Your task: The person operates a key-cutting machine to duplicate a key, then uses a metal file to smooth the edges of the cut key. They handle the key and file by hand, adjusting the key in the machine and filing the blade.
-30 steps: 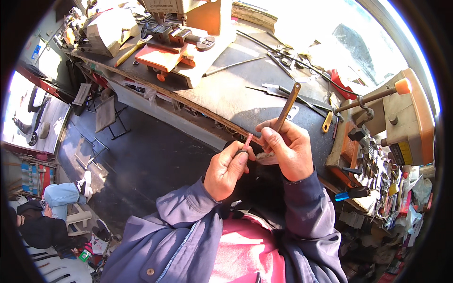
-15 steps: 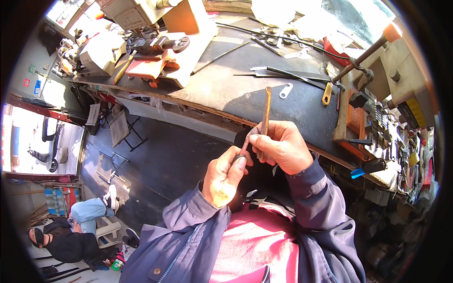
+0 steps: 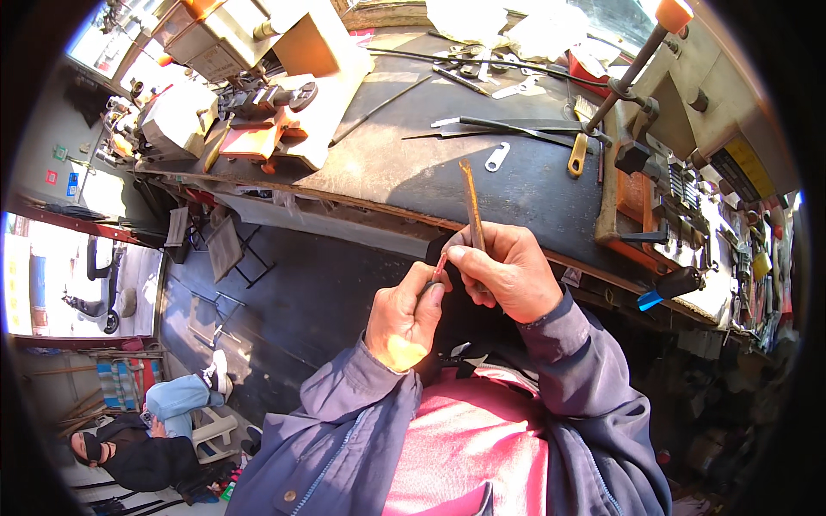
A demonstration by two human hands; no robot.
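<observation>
My left hand [image 3: 403,316] is closed in a pinch around a small thin piece [image 3: 440,265] with a reddish shaft and a dark end at my thumb. What it is, I cannot make out. My right hand [image 3: 513,273], also closed, grips a narrow rusty, yellow-brown metal bar [image 3: 471,199] that points up toward the bench. Its lower end is hidden in my fingers. My right fingertips touch the tip of the small piece, so both hands meet in front of my chest, just short of the bench edge.
On the dark workbench [image 3: 379,159] lie a flat silver plate with holes [image 3: 496,156], a yellow-handled tool [image 3: 577,156] and a thin rod [image 3: 381,110]. Machines stand left [image 3: 215,52] and right [image 3: 731,163]. A person [image 3: 142,451] sits at lower left near folding stools [image 3: 225,249].
The view has shifted slightly, and the bench appears a little farther left. The rusty bar now leans more to the left. Both hands keep their holds.
</observation>
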